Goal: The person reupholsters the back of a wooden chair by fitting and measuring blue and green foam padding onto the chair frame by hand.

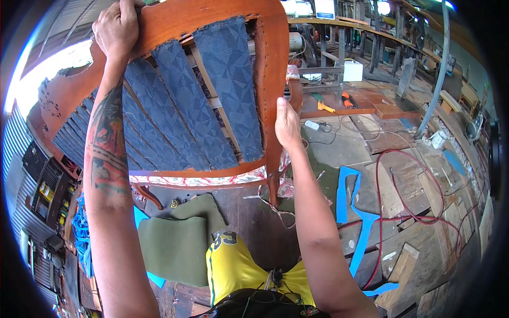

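Note:
A wooden sofa frame [274, 58] stands tilted in front of me, its back laced with dark blue patterned fabric strips [225, 79]. My left hand [116, 29] is wrapped over the top rail at the upper left, its fingers partly hidden behind the wood. On the right side post rests my right hand [288, 124], fingers straight and together, palm against the wood's outer edge. Floral fabric [212, 179] shows along the lower rail, above the curved legs.
Green foam pads [172, 246] lie by my legs. To the right are blue scraps [366, 228], a red hose [379, 196], a yellow tool [325, 107], an orange tool [348, 99], a white power strip [312, 125] and loose boards. A metal pole [439, 69] stands beyond.

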Tool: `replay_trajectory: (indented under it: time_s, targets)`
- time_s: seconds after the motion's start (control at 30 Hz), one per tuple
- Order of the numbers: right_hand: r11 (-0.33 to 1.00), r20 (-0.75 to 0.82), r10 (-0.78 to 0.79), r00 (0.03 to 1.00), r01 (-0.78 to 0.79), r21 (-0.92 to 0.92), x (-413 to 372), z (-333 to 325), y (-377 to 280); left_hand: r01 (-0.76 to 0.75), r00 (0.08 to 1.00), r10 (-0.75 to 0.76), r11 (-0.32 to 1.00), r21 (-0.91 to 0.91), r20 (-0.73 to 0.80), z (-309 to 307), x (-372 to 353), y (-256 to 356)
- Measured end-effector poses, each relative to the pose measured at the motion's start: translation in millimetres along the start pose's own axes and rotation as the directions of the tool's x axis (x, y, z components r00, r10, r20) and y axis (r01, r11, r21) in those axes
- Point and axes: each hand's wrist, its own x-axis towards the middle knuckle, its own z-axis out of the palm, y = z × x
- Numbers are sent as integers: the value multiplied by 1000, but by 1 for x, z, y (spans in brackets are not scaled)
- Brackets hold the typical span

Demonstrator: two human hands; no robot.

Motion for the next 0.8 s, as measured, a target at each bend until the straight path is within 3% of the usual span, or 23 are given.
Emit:
replay_trajectory:
  time_s: [0.43,0.47,0.8]
  targets:
    - [998,22,-47,999,47,37,1,0,3,-1,1000,1,1000,-29,17,-7,2,8]
    - [999,13,-38,999,38,23,1,1,3,-34,985,16,994,-102,-169,-1,-12,31]
    - [999,-2,-32,999,32,8,0,-1,-5,-89,985,81,995,-45,-153,2,-8,18]
